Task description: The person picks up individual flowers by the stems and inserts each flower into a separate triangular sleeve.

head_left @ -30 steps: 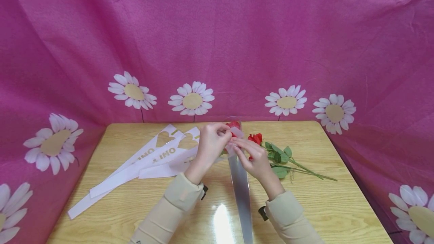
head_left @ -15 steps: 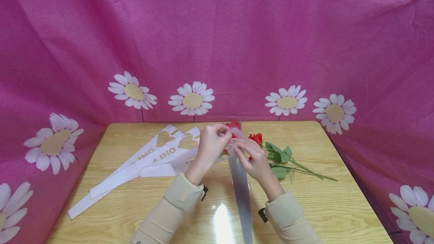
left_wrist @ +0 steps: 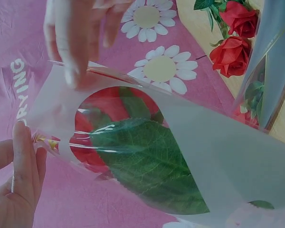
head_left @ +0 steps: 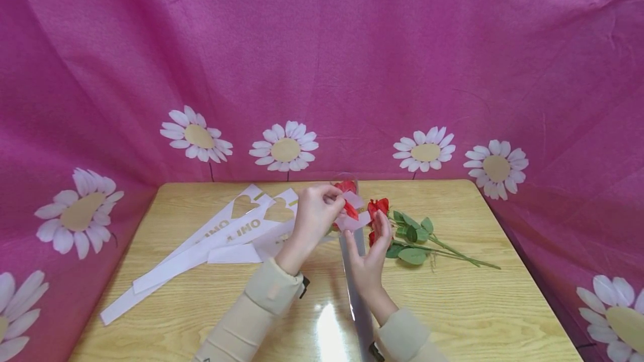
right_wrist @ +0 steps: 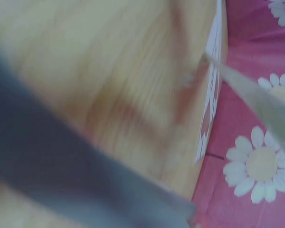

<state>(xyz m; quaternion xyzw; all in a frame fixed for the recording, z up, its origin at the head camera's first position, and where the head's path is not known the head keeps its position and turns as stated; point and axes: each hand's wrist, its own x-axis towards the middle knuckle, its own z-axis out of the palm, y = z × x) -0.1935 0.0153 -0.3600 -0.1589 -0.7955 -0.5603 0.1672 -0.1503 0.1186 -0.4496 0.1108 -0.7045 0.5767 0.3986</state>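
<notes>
My left hand [head_left: 314,211] has thumb and fingertips drawn together, pinching the edge of a whitish, translucent, tapering flower sleeve [left_wrist: 209,142] near its mouth. My right hand [head_left: 371,256] stands half spread, thumb apart from the fingers, with nothing in its grasp; whether its thumb brushes the sleeve I cannot tell. Inside sit a bright red, many-petalled rose [left_wrist: 88,159] and a broad, veined green leaf [left_wrist: 147,166], which fills much of the clear, heart-shaped window [left_wrist: 118,147].

The long grey conical wrap [head_left: 358,317] lies on the pale wood-grained table [head_left: 453,306]; the held sleeve's mouth is over its far end, and its tail runs off to the left of it. I judge this step to be settling the rose and shaping the mouth around it. The next move calls for a light left pinch and right fingertips at the opposite edge, so the thin film doesn't crease.

Just right of the grey wrap lie two loose red roses [head_left: 378,205] with green stems; well left of it, flat white sleeves printed with gold hearts [head_left: 196,258].
</notes>
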